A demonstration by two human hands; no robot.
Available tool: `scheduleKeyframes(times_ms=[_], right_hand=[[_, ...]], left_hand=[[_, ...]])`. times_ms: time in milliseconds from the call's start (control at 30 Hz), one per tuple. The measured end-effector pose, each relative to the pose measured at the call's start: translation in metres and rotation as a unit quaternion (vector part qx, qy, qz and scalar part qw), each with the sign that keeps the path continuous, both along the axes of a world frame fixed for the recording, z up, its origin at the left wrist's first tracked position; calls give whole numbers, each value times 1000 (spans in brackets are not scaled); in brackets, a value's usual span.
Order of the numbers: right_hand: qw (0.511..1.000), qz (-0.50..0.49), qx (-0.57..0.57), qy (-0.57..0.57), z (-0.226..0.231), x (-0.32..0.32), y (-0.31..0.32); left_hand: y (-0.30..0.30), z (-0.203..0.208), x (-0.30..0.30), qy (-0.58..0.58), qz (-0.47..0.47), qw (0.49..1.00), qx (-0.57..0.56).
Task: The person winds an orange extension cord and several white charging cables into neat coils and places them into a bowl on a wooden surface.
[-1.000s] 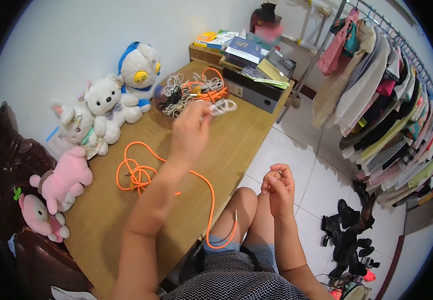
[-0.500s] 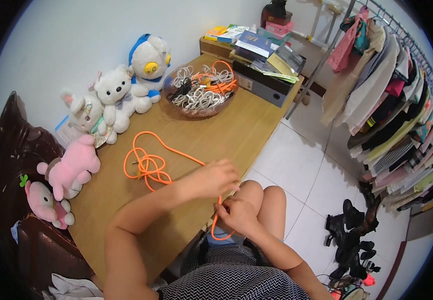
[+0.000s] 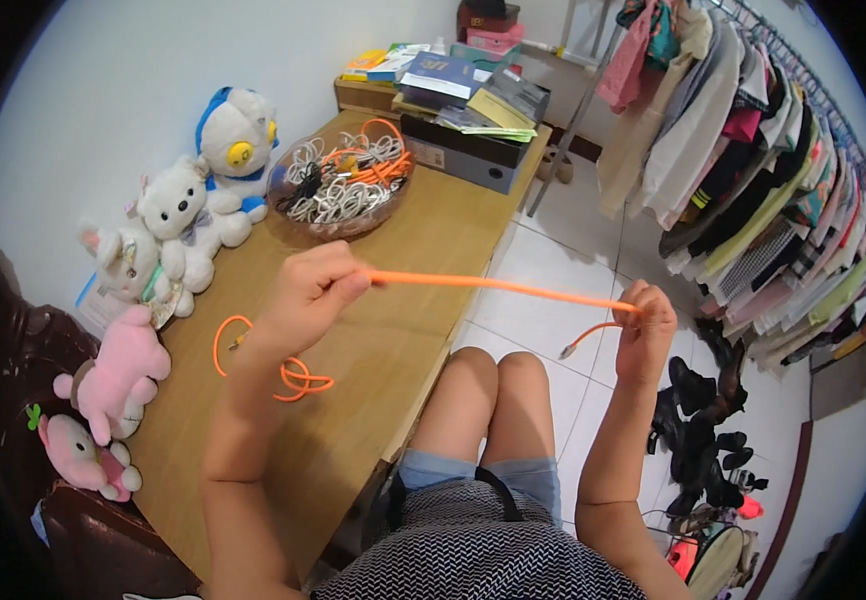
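An orange cable (image 3: 493, 286) stretches nearly straight between my two raised hands. My left hand (image 3: 315, 298), over the table, is closed round one part of it. Out past the table edge, above the floor, my right hand (image 3: 646, 322) grips the cable too. From the right hand a short end hangs free, tipped with a light-coloured plug (image 3: 567, 351). More orange cable lies in loose loops (image 3: 303, 380) on the wooden table (image 3: 383, 330), partly hidden behind my left forearm.
A clear bowl (image 3: 338, 228) of bundled white, black and orange cables stands farther back. Plush toys (image 3: 185, 212) line the wall side. Boxes and books (image 3: 473, 115) fill the far end. Right of the table are a clothes rack (image 3: 753, 170) and shoes (image 3: 698, 430) on the tiled floor.
My hands have moved apart, the left one up and leftward, the right one up and rightward, pulling the cable straight between them. Fewer loops lie on the table. The view has shifted slightly.
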State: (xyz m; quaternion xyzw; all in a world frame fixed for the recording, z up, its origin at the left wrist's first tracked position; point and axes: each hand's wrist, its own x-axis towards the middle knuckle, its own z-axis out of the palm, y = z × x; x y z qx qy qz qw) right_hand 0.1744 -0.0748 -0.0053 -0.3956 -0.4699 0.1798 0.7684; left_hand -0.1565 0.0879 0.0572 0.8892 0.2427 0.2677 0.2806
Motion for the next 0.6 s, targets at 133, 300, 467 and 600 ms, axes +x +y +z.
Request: scheduleKeyframes(times_ms=[133,300,467,600], right_hand=[[984,69,110,120,5,-16,10],[935,265,195,131,19,-72,35],[913,237,297,147,49,-44,19],[943,210,230,118,39,-5,7]], left_hand=[[-6,-22,27,17,-165,969,-182],[-56,-54,110,-109,-87,989,48],[-48,-45,111,71,-242,935,-248],[-24,-48,95,-67,-179,890,-414]])
